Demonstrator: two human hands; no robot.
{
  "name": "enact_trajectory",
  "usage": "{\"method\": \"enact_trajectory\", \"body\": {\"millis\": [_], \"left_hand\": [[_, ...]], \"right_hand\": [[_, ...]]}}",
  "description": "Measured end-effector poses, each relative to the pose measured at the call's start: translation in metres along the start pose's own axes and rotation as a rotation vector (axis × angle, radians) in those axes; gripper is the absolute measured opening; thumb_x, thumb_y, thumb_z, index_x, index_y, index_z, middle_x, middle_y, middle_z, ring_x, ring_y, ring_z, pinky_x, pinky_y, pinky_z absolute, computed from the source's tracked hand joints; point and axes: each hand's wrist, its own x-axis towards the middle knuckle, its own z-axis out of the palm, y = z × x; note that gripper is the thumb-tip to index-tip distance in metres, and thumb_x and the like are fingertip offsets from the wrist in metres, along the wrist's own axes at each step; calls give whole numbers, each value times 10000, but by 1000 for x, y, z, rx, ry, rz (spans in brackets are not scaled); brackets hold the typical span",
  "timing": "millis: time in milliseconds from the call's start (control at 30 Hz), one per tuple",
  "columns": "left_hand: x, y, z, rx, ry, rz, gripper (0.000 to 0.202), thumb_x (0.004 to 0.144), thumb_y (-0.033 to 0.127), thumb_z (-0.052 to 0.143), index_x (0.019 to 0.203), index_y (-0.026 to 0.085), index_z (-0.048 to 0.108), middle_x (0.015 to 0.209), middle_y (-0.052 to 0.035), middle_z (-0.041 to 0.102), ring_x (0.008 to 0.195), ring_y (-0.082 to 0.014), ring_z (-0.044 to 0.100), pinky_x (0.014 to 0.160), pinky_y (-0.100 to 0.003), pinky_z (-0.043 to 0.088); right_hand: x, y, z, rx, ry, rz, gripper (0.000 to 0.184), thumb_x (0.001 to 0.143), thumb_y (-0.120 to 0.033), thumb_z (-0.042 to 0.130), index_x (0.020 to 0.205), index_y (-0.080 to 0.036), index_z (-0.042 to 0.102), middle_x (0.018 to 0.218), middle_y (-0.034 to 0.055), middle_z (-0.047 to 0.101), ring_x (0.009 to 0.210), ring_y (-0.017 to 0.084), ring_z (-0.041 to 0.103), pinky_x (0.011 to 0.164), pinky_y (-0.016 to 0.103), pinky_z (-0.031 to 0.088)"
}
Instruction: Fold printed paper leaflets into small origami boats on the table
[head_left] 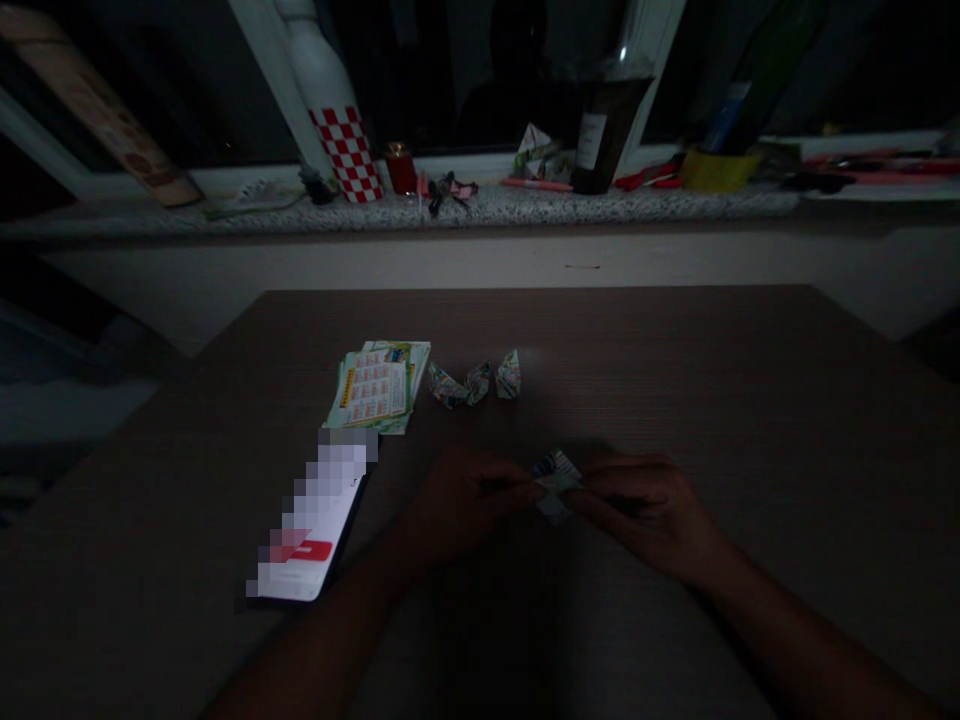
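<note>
A small folded paper piece (556,492), pale with a printed striped corner, is pinched between both hands above the table. My left hand (469,505) grips its left edge with thumb and fingers pressed together. On the opposite edge, my right hand (652,505) pinches it in the same way. Beyond the hands stand folded printed paper shapes: two close together, one of them a pointed paper shape (448,388), and a separate paper shape (508,375) to their right. To the left lies a stack of printed paper slips (375,388). The light is dim, so fold details are hard to see.
A lit phone (315,530) lies on the brown table (675,370) left of my left hand. On the granite windowsill (510,208) stand a red-and-white checkered bottle (345,145), a small red jar (401,170), a dark labelled container (600,140) and a yellow pot (720,170).
</note>
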Motion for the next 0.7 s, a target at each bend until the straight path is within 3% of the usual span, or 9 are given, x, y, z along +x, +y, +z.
{"method": "enact_trajectory", "body": {"millis": [267, 433, 567, 700], "left_hand": [[-2, 3, 2, 13, 31, -22, 174, 812, 313, 636, 819, 173, 738, 750, -2, 721, 696, -139, 634, 627, -220, 439], [-2, 5, 4, -160, 92, 13, 216, 760, 302, 701, 943, 188, 683, 900, -12, 721, 837, -155, 650, 744, -247, 486], [-1, 3, 6, -309, 16, -26, 333, 717, 265, 742, 1031, 178, 673, 1001, -55, 714, 916, -194, 652, 800, -293, 497], [1, 1, 6, -336, -54, -72, 277, 731, 241, 724, 996, 165, 698, 957, -51, 720, 881, -191, 652, 759, -276, 489]], "right_hand": [[1, -2, 2, 17, 37, -3, 137, 829, -114, 613, 780, -174, 726, 763, 48, 722, 669, 143, 676, 589, 229, 521], [-1, 0, 2, 15, 15, -14, 129, 838, -133, 604, 772, -171, 708, 741, 46, 708, 657, 144, 661, 583, 241, 512], [-3, -2, 5, -25, -49, -23, 132, 850, -163, 589, 774, -163, 696, 710, 45, 684, 607, 129, 618, 529, 228, 469], [-5, -5, 7, -73, -87, -53, 163, 851, -164, 570, 727, -160, 674, 640, 30, 625, 526, 107, 535, 462, 223, 390]]}}
